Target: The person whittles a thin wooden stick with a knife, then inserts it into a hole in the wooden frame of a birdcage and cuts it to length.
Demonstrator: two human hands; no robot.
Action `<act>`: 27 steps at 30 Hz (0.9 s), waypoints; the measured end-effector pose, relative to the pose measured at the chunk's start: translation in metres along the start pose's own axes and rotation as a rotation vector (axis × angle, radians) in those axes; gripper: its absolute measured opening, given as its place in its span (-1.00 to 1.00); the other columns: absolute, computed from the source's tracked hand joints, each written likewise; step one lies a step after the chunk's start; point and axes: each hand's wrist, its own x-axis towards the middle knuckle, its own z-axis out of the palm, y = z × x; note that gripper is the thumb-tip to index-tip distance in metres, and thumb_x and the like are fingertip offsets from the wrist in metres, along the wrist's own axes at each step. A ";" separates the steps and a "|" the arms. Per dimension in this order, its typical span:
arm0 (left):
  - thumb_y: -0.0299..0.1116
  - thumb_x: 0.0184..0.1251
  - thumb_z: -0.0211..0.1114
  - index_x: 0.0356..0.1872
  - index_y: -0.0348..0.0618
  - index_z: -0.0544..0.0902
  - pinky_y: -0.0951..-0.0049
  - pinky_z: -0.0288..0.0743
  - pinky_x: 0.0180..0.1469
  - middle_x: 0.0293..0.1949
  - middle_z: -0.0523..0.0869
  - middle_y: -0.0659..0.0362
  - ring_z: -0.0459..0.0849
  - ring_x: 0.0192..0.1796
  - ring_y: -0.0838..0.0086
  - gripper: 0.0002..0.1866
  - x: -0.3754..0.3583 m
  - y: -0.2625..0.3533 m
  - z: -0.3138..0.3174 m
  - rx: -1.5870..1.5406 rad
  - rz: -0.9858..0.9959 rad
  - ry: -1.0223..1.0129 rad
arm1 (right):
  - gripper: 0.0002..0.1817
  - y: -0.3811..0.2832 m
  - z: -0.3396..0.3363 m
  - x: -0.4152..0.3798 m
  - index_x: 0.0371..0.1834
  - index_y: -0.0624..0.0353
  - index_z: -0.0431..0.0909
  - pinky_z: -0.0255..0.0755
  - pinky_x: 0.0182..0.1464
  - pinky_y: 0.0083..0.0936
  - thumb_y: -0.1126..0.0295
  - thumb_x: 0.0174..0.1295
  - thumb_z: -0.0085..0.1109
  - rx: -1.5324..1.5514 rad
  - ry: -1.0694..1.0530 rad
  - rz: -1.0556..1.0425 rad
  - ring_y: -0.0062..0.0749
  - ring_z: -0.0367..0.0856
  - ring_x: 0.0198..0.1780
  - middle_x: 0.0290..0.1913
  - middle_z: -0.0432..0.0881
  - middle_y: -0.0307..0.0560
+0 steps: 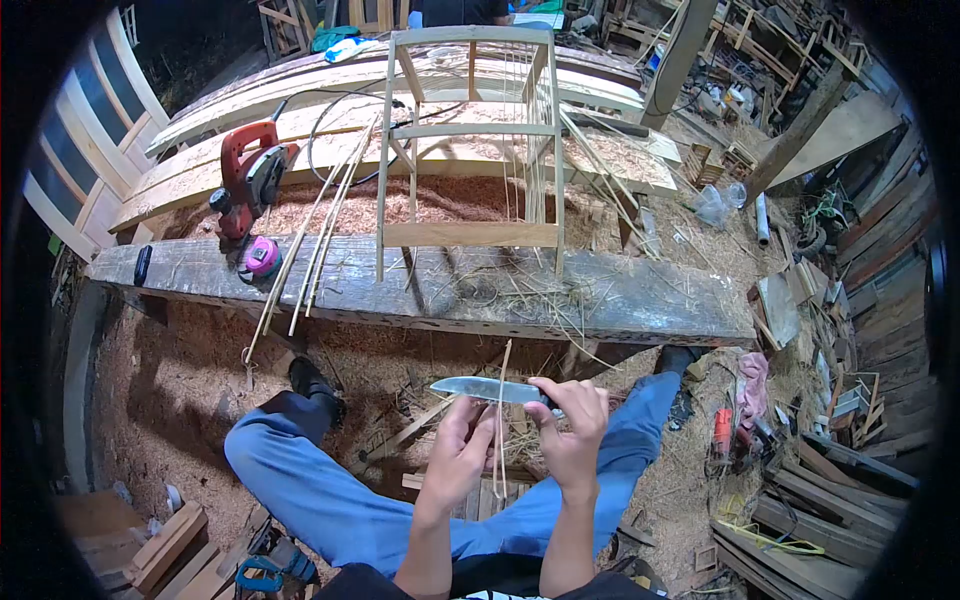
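Note:
My right hand (575,420) is closed around the dark handle of a knife (485,388), its wide blade pointing left. A thin, pale bamboo strip (502,440) stands nearly upright against the blade, its upper end rising past it. Its lower part looks split or doubled. My left hand (459,455) is closed below the blade, with the strip at its fingertips. Beyond my hands, a small wooden frame (470,235) stands on a thick plank bench (660,300), with thin strips running up its right side.
A red power planer (250,175) and a pink tape measure (263,256) sit on the bench's left. Long thin strips (318,240) lean beside the frame. Shavings cover the ground. A red power tool (722,432) lies right, a blue one (262,572) lower left.

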 end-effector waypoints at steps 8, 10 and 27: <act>-0.57 0.60 0.13 0.17 -0.27 0.59 0.48 0.50 0.03 -0.04 0.70 0.20 0.61 -0.02 0.60 -0.77 0.000 -0.003 -0.007 0.077 -0.024 0.071 | -0.67 -0.010 0.007 0.000 -0.10 0.03 0.80 0.29 -0.04 -0.31 0.13 0.15 0.49 0.102 -0.058 -0.027 -0.31 0.58 -0.22 -0.31 0.70 -0.26; -0.56 0.59 0.15 0.10 -0.28 0.64 0.53 0.47 -0.11 -0.17 0.69 0.27 0.58 -0.15 0.67 -0.80 -0.001 -0.002 -0.007 0.126 0.047 0.049 | -0.67 -0.011 0.007 0.000 -0.10 0.04 0.81 0.30 -0.04 -0.32 0.13 0.12 0.51 0.099 -0.057 -0.021 -0.32 0.58 -0.22 -0.31 0.71 -0.27; -0.31 0.63 0.25 -0.20 -0.26 0.64 0.60 0.23 -0.45 -0.49 0.50 0.41 0.36 -0.45 0.79 -0.78 -0.003 0.010 -0.009 0.347 0.076 -0.066 | -0.63 0.027 -0.020 -0.006 -0.05 0.11 0.74 0.28 -0.01 -0.31 0.02 0.46 0.24 -0.126 0.256 0.122 -0.23 0.55 -0.19 -0.25 0.69 -0.17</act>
